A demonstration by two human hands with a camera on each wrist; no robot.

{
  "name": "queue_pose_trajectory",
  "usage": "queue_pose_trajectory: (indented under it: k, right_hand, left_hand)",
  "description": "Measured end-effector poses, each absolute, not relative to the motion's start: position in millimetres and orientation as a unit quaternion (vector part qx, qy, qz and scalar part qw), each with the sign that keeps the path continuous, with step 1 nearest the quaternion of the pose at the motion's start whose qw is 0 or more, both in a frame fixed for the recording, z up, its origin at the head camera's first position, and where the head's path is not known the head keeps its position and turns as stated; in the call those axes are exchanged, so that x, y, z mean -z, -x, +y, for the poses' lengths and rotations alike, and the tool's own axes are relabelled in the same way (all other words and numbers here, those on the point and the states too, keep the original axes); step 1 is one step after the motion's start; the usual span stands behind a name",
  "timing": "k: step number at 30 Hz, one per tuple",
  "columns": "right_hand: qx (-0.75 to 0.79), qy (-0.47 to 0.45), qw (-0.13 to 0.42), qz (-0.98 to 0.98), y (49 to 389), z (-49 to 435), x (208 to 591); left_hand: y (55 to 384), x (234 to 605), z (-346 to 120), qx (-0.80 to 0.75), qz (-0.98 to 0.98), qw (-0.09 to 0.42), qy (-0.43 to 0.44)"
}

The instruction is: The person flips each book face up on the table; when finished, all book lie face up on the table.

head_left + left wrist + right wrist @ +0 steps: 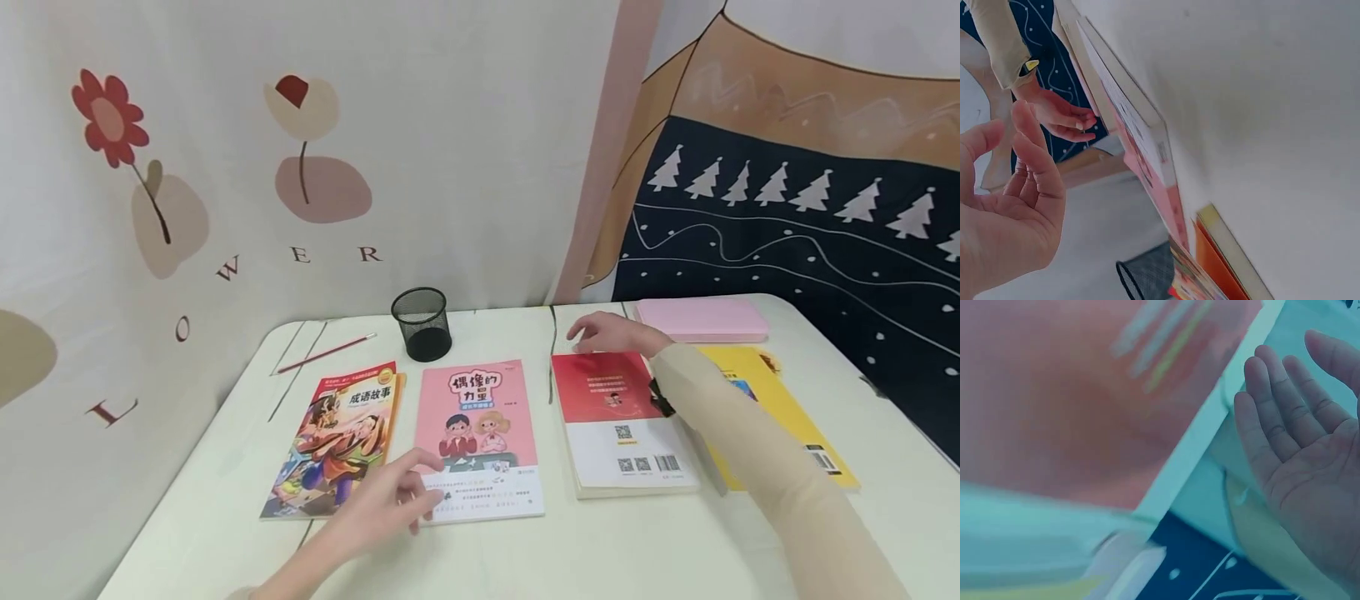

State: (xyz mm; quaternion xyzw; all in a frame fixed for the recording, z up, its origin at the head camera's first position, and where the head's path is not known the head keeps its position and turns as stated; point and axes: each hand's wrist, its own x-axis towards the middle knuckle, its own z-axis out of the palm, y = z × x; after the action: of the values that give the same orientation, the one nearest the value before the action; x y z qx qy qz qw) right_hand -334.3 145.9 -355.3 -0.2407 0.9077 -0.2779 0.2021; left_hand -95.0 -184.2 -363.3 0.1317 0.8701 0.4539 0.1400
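Note:
My left hand [382,504] hovers over the lower left corner of a pink book [480,383] with two cartoon children on its cover, its fingers loosely bent and nothing in them. To its left lies a colourful storybook [330,450]. At the far edge of a red and white book [622,450], back cover up, is my right hand [618,333]. In the right wrist view its fingers [1291,412] are fairly straight, apart from the book's edge, and grip nothing. My right forearm crosses above a yellow book [795,417].
A black mesh pen holder [422,325] stands at the back, left of centre. Beside it lies a red pencil [326,353]. A pink case-like block [701,319] sits at the back right. A printed curtain [480,150] hangs behind the white table [600,550].

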Motion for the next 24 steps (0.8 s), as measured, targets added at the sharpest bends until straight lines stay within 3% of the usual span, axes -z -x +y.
queue_pose_trajectory:
  k: [11, 18, 24]
  right_hand:
    - [0.308, 0.201, 0.179, 0.912, 323.8, 200.0, 362.8]
    - [0.326, 0.173, 0.187, 0.910, 321.2, 223.2, 361.2]
    - [0.333, 0.158, 0.186, 0.911, 324.0, 234.2, 368.1]
  left_hand:
    - [114.6, 359.5, -157.9, -0.471, 0.848, 0.144, -0.196]
    - [116.6, 328.2, -136.3, -0.482, 0.841, 0.134, -0.206]
    - [132.3, 338.0, -122.5, -0.511, 0.822, 0.149, -0.201]
